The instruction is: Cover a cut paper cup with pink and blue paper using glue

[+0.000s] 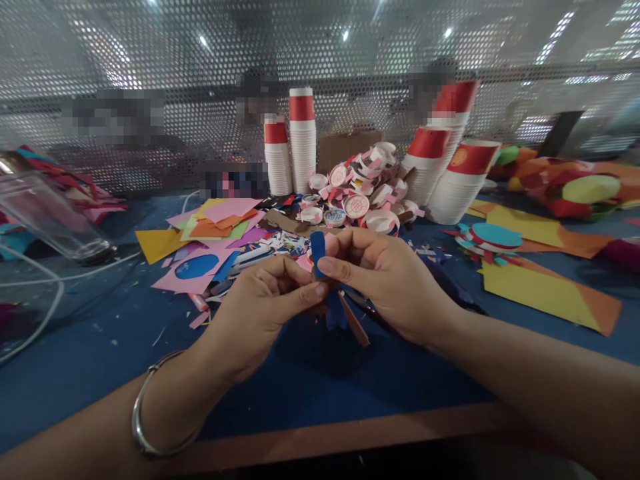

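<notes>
Both hands meet above the near part of the table around a small blue paper piece (317,247) with a rounded upper end. My right hand (390,283) pinches it between thumb and fingers. My left hand (265,303), closed, presses thumb and fingertips at its lower part. Below the fingertips hang a blue strip (336,315) and a brownish strip (356,325); how they join the upper piece is hidden by the fingers. A bit of pink paper shows behind the right fingers. A silver bangle (141,413) circles the left wrist.
Cut paper-cup pieces (356,205) lie heaped beyond my hands, with stacked red-and-white cups (303,140) on both sides. Coloured paper sheets (187,272) and scraps spread left. A turquoise-topped paper craft (493,237) and yellow-orange sheets (540,293) lie right. A glass jar (55,217) stands far left.
</notes>
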Available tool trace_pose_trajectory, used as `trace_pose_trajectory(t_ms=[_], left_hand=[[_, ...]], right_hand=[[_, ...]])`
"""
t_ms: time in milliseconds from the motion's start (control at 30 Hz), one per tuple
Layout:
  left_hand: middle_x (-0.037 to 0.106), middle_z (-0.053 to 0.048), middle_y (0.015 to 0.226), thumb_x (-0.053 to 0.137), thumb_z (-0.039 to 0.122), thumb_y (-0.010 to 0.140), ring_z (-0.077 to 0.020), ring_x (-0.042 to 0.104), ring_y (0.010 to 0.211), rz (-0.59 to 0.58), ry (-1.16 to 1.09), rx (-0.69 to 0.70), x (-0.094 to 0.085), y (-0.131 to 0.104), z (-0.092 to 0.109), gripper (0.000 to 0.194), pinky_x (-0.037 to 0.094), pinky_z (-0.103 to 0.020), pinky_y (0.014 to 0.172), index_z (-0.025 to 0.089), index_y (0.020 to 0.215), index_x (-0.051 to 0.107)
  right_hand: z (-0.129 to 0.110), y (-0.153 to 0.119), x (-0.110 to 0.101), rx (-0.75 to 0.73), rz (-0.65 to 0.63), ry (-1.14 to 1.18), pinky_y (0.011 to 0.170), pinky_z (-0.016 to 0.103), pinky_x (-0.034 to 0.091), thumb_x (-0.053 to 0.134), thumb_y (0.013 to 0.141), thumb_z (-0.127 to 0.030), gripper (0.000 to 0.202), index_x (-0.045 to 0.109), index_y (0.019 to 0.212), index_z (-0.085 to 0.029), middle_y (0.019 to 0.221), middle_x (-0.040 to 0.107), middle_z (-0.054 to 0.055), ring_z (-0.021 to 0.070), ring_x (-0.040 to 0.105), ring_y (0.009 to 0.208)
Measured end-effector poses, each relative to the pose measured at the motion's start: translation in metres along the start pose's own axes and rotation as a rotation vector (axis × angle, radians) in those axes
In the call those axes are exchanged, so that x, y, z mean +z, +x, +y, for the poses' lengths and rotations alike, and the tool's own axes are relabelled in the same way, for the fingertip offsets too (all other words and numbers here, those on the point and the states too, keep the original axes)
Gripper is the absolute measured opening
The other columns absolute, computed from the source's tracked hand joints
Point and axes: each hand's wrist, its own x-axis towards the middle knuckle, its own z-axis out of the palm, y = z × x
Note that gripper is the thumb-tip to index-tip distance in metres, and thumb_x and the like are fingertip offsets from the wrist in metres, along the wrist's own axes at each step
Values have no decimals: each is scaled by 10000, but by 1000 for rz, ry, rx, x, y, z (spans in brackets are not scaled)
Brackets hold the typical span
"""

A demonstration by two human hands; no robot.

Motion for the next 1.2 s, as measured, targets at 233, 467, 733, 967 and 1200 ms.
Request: trace_pose_trajectory(t_ms=[233,467,733,967,1200], left_hand=[[697,16,697,867,183,768,-73,640,670,16,9,14,1,0,-1,195,533,-164,662,173,723,677],[699,22,714,866,212,778,-83,665,683,8,34,13,0,-2,-2,199,559,-190,705,182,746,671],[693,23,743,816,282,836,-93,668,680,19,179,67,-4,-1,1,170,577,-207,699,186,782,687],[674,26,701,767,247,862,-90,645,658,-8,335,138,-6,1,3,148,549,-192,655,172,771,677],[649,33,711,791,292,833,-96,634,677,72,267,137,-6,0,2,205,542,-211,688,177,764,637]], right_hand=[[-2,0,0,-15,9,-15,706,272,505,844,782,-353,268,659,902,-200,815,642,-22,130,593,743],[-2,1,0,3,-6,14,707,256,502,853,774,-306,249,656,879,-194,806,635,-29,119,588,741],[-2,-1,-1,54,-52,60,684,262,509,856,769,-320,292,645,920,-187,829,665,-20,126,633,746],[1,0,1,54,-64,19,733,275,522,846,781,-294,291,638,945,-174,865,676,6,142,643,794],[1,1,1,15,-47,55,838,300,541,805,823,-295,281,620,995,-173,900,660,10,156,672,875]])
